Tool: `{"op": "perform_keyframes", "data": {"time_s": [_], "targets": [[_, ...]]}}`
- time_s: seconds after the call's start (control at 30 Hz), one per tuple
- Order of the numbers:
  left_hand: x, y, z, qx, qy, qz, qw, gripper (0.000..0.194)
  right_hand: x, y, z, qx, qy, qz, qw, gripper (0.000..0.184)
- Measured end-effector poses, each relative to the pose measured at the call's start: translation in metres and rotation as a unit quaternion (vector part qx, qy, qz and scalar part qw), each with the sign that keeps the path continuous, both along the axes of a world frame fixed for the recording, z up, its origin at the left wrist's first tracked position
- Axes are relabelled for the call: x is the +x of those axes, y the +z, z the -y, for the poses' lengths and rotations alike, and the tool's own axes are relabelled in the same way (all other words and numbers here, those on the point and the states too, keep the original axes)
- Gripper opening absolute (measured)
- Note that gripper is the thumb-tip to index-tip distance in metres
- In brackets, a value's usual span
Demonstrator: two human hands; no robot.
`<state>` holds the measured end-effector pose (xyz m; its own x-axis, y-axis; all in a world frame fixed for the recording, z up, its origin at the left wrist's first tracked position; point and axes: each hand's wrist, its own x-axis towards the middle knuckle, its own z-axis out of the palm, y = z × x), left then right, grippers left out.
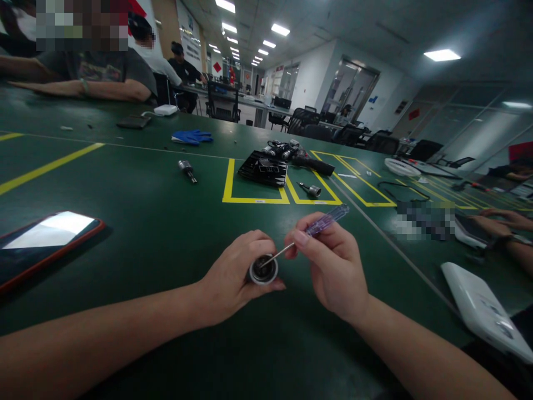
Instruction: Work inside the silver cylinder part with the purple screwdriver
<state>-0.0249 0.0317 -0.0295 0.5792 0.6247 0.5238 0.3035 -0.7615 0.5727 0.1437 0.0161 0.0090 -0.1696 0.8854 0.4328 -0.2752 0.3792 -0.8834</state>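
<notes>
My left hand (pixel 241 278) is wrapped round a short metal cylinder (pixel 264 281), its round open end turned up toward me with dark parts inside. Between the thumb and fingers of my right hand (pixel 335 266) is a screwdriver (pixel 327 220) with a clear purplish handle. The screwdriver's thin shaft slants down to the left, and its tip is inside the cylinder's opening. Whether the tip sits on a screw is too dark to tell. Beyond my hands lie two similar metal pieces with narrow stems, one metal piece (pixel 187 170) at left and another stemmed piece (pixel 312 190) at right.
Yellow tape (pixel 256 200) marks boxes on the green table (pixel 166 222). A black bag (pixel 264 168) and dark cabled parts (pixel 287 149) lie ahead, near a blue glove (pixel 191 137). A phone (pixel 48 241) is at left, a white device (pixel 485 308) at right. Other people sit around.
</notes>
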Motion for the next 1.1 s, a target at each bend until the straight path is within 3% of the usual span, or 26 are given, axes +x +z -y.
{"op": "perform_keyframes", "data": {"time_s": [0.13, 0.23, 0.37, 0.57, 0.83, 1.1], "targets": [[0.0, -0.001, 0.0, -0.008, 0.005, 0.002, 1.0, 0.027, 0.001, 0.002, 0.005, 0.042, -0.027, -0.004, 0.999, 0.005], [-0.001, -0.001, 0.001, -0.009, 0.008, 0.003, 1.0, 0.027, 0.003, 0.005, 0.009, 0.092, -0.044, 0.06, 0.993, 0.006], [0.0, 0.0, 0.0, -0.003, 0.0, 0.008, 1.0, 0.025, 0.005, 0.009, 0.013, 0.179, -0.063, 0.162, 0.968, 0.005], [0.0, -0.002, 0.0, 0.015, -0.005, 0.036, 0.999, 0.024, 0.004, 0.015, 0.015, 0.282, -0.056, 0.211, 0.934, 0.007], [0.002, 0.001, 0.002, -0.01, 0.005, 0.05, 0.999, 0.022, -0.001, 0.028, 0.012, 0.343, -0.063, 0.257, 0.901, 0.007], [0.002, -0.002, 0.002, -0.006, 0.017, 0.034, 0.999, 0.027, -0.007, 0.046, 0.0, 0.356, -0.066, 0.389, 0.847, 0.012]]}}
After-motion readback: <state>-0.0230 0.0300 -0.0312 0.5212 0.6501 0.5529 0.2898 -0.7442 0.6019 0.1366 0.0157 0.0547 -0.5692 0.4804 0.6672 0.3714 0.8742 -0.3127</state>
